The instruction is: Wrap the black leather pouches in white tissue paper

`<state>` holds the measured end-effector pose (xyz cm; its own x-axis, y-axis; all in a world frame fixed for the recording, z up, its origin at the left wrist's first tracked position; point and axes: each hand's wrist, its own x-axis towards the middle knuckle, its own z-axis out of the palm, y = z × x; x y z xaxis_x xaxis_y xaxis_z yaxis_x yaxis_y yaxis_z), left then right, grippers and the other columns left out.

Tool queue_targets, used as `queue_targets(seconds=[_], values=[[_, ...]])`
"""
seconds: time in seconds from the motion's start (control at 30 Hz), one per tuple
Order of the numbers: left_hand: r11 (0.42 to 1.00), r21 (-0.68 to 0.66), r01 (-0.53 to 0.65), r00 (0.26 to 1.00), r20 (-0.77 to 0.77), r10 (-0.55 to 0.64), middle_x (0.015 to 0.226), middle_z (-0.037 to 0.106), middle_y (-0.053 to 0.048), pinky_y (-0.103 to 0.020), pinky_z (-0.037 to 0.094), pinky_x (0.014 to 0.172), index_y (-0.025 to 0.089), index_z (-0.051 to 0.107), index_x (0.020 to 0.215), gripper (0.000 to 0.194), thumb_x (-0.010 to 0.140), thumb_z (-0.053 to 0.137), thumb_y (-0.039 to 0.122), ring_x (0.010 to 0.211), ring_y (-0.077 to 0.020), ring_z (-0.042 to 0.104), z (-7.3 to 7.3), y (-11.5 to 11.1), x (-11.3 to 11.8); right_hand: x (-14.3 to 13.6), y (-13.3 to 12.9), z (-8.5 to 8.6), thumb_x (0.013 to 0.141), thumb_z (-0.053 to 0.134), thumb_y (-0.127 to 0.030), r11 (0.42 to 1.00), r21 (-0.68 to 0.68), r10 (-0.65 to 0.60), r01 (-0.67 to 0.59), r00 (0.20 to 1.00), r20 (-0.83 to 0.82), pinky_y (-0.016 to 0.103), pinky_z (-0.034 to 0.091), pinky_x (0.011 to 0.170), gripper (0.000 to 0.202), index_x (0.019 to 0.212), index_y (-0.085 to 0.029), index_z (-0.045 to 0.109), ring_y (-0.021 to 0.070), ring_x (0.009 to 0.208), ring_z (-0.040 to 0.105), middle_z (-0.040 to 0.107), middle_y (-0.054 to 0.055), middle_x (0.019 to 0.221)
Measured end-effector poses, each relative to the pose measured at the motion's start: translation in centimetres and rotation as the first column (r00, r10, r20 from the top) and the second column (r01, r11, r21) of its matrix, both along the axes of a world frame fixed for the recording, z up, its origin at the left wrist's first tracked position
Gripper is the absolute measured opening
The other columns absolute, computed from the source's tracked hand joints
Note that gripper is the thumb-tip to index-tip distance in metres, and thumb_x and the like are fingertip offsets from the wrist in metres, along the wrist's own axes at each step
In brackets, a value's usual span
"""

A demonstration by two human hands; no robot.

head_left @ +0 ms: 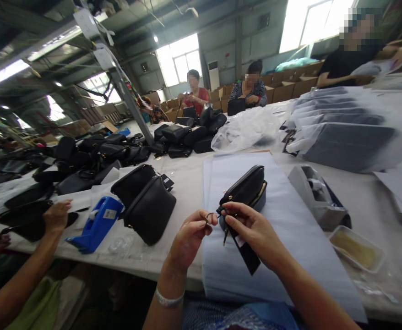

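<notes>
A black handbag [244, 185] lies in front of me on white paper sheets, its zip side facing right and partly open. At the bag's near end my right hand [249, 227] is closed, thumb and fingers pinching the dark end tab. My left hand [196, 231] is closed just to the left, its fingertips around a small brass-coloured ring clasp [208, 218] close to that tab. Whether the clasp is joined to the bag is hard to make out. A black hang tag [245, 256] dangles below my right hand, partly hidden by it.
Left stand two black bags [151, 211] and a blue tape dispenser [100, 222], beside a co-worker's hand [57, 215]. Right are a grey box [316, 195], a plastic tray [357, 250] and wrapped bags [350, 142]. Piled bags [183, 133] and several people are beyond.
</notes>
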<state>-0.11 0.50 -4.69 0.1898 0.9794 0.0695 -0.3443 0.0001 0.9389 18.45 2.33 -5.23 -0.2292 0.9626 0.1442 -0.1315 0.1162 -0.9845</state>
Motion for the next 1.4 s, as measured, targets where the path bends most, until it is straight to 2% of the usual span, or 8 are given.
queue_targets(seconds=[0.2,0.33,0.47,0.63,0.8,1.03,1.17,1.4], values=[[0.979,-0.025,-0.202,0.973,0.105,0.204,0.103,0.068,-0.006,-0.034,0.052,0.092,0.021,0.071,0.092,0.017,0.080,0.060,0.026,0.106,-0.0205,0.063,-0.9,0.9,0.4,2.6,-1.7,0.3,0.081,0.073,-0.044,0.990,-0.137,-0.024,0.014,0.997,-0.070,0.028,0.058,0.070,0.038,0.114,-0.024,0.070,0.0183,0.086,0.068,0.054,0.009,0.142],[0.973,-0.028,-0.227,0.963,0.142,0.229,0.097,0.073,-0.006,-0.036,0.052,0.094,0.020,0.074,0.104,0.026,0.080,0.070,0.028,0.097,-0.0187,0.068,-1.3,1.2,1.1,2.9,-2.1,-0.1,0.085,0.069,-0.046,0.969,-0.243,-0.013,-0.053,0.965,-0.262,0.034,0.060,0.079,0.031,0.106,-0.024,0.074,0.0249,0.100,0.069,0.058,0.010,0.139],[0.972,-0.036,-0.231,0.963,0.133,0.233,0.102,0.074,-0.008,-0.024,0.054,0.071,0.020,0.074,0.108,0.030,0.079,0.075,0.029,0.076,-0.0110,0.065,-1.5,1.2,1.8,2.6,-1.8,-1.4,0.087,0.063,-0.035,0.963,-0.243,-0.031,-0.115,0.850,-0.525,0.046,0.052,0.101,0.027,0.110,-0.026,0.074,0.0280,0.117,0.063,0.065,0.008,0.130],[0.961,-0.056,-0.270,0.961,0.039,0.272,0.107,0.072,-0.009,-0.015,0.035,0.045,0.018,0.075,0.104,0.028,0.080,0.076,0.032,0.059,-0.0033,0.049,-2.0,1.3,1.7,2.3,-1.7,-2.2,0.082,0.060,-0.027,0.967,-0.191,0.007,-0.170,0.765,-0.645,0.051,0.036,0.115,0.041,0.122,-0.028,0.068,0.0288,0.131,0.051,0.057,0.006,0.140],[0.956,-0.118,-0.269,0.922,0.257,0.291,0.092,0.071,-0.003,-0.014,0.038,0.048,0.020,0.075,0.088,0.029,0.073,0.082,0.043,0.057,-0.0021,0.045,-4.4,1.1,1.0,1.9,-1.9,-2.7,0.083,0.061,-0.029,0.973,-0.147,0.048,-0.180,0.774,-0.632,0.050,0.040,0.112,0.040,0.122,-0.032,0.067,0.0287,0.133,0.049,0.054,0.004,0.144],[0.933,-0.342,-0.109,0.635,0.699,0.330,0.074,0.064,0.004,-0.009,0.036,0.044,0.021,0.076,0.087,0.033,0.069,0.083,0.048,0.052,-0.0001,0.046,-9.6,-1.0,2.3,0.5,-1.8,-4.6,0.085,0.071,-0.030,0.996,-0.064,-0.074,0.058,0.958,-0.276,0.032,0.061,0.075,0.020,0.104,-0.024,0.074,0.0192,0.084,0.072,0.073,0.006,0.107],[0.941,-0.269,-0.207,0.689,0.643,0.335,0.083,0.070,0.003,-0.018,0.054,0.065,0.023,0.075,0.096,0.042,0.064,0.086,0.048,0.064,-0.0045,0.059,-8.2,-1.7,1.4,1.1,-1.5,-3.5,0.084,0.071,-0.027,0.985,0.089,-0.142,0.150,0.985,-0.096,0.020,0.051,0.051,0.017,0.101,-0.024,0.073,0.0101,0.055,0.060,0.070,-0.001,0.070],[0.910,0.091,-0.405,0.898,0.227,0.377,0.098,0.078,-0.006,-0.031,0.057,0.088,0.022,0.078,0.095,0.028,0.071,0.085,0.034,0.090,-0.0188,0.073,-2.3,-1.1,0.3,0.2,-0.6,-0.4,0.082,0.065,-0.017,0.962,0.242,-0.129,0.131,0.991,-0.023,0.019,0.049,0.049,0.016,0.094,-0.023,0.073,0.0095,0.055,0.059,0.074,-0.001,0.081]])
